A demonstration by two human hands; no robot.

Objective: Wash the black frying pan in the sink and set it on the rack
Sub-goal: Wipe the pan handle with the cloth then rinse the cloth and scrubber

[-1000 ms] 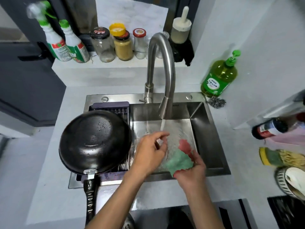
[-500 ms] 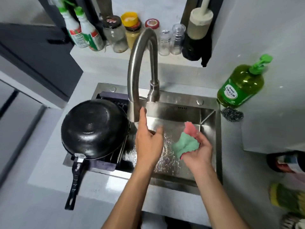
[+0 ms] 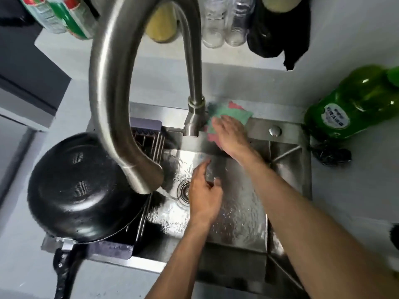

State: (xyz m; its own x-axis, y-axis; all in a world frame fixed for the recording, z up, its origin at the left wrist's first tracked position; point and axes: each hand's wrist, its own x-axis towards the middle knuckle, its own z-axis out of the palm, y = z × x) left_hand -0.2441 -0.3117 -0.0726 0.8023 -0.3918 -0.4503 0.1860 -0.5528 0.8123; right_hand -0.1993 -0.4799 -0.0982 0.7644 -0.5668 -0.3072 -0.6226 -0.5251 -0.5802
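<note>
The black frying pan [image 3: 79,188] lies upside down on the drying rack [image 3: 151,139] over the left part of the sink [image 3: 287,190], its handle pointing toward me. My right hand [image 3: 232,137] lies with straight fingers on a green and red cloth [image 3: 228,114] at the sink's back rim, beside the tap's base. My left hand [image 3: 204,193] hovers over the basin near the drain [image 3: 183,190], fingers loosely curled and holding nothing. Water covers the basin floor.
The curved steel tap [image 3: 116,87] arches across the middle, close to the camera. A green soap bottle [image 3: 354,104] and a steel scourer [image 3: 330,154] sit on the counter at right. Jars and spray bottles [image 3: 62,16] line the back ledge.
My right hand has carried the cloth from over the basin to the back rim by the tap. The left hand dropped lower over the drain. The camera moved closer and forward.
</note>
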